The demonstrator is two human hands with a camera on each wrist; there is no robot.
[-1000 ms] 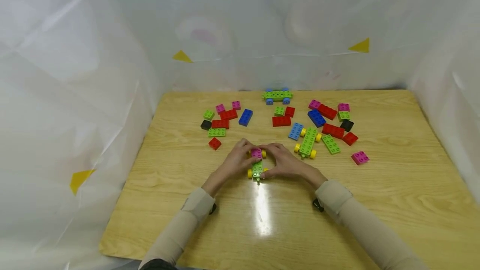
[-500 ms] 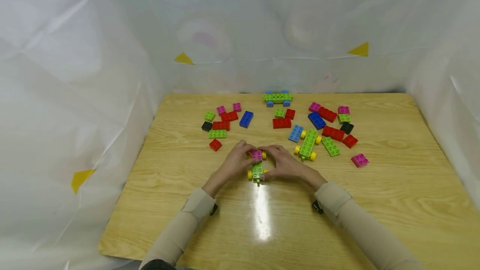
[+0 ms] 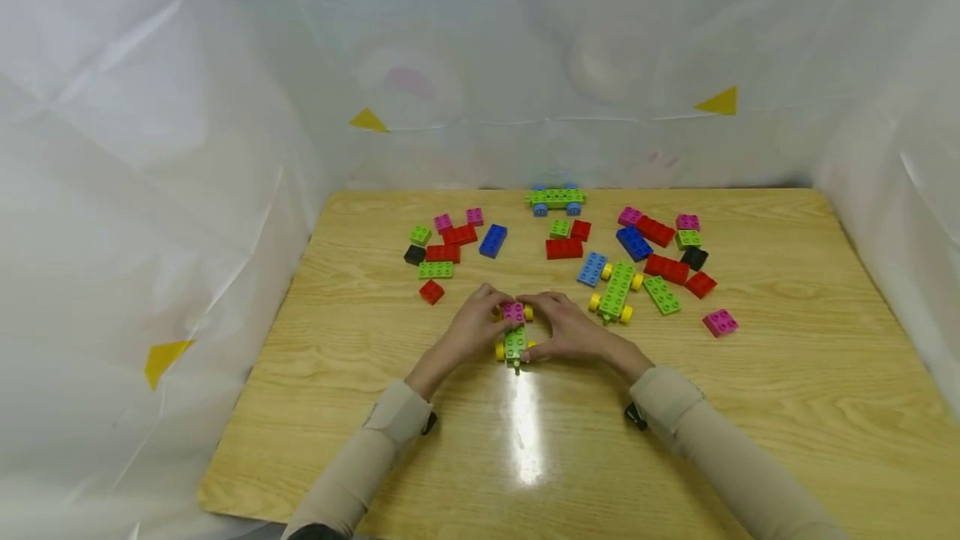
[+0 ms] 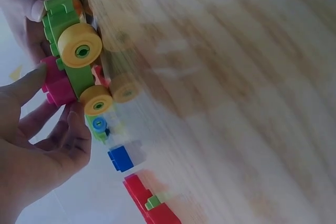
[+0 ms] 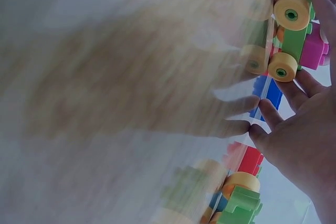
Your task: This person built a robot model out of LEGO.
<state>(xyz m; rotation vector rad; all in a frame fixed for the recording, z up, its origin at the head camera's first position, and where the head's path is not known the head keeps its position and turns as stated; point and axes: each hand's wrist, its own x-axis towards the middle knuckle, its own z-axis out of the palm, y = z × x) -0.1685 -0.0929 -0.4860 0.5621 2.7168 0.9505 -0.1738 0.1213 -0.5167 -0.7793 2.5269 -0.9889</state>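
Note:
A green toy car base [image 3: 515, 343] with yellow wheels stands on the table, a pink two-by-two brick [image 3: 513, 312] seated on its far half. My left hand [image 3: 474, 323] pinches the pink brick between thumb and fingers; the left wrist view shows the brick [image 4: 59, 82] pressed flush on the studs. From the other side, my right hand [image 3: 572, 330] holds the base, its thumb at the near end and its fingers curled round the far end. In the right wrist view, some fingertips of the right hand [image 5: 304, 129] rest by the front wheel and on the tabletop.
Behind the right hand stands another yellow-wheeled green base [image 3: 617, 292]. A blue-wheeled base [image 3: 555, 198] is at the table's back edge. Loose bricks lie in groups, among them a red brick [image 3: 431, 292], a blue brick [image 3: 492, 241] and a pink brick [image 3: 721, 322]. White sheeting encloses the table [image 3: 315, 440].
Both hands keep their hold on the car base and pink brick. The head view has tilted slightly, so everything sits a little lower in the frame.

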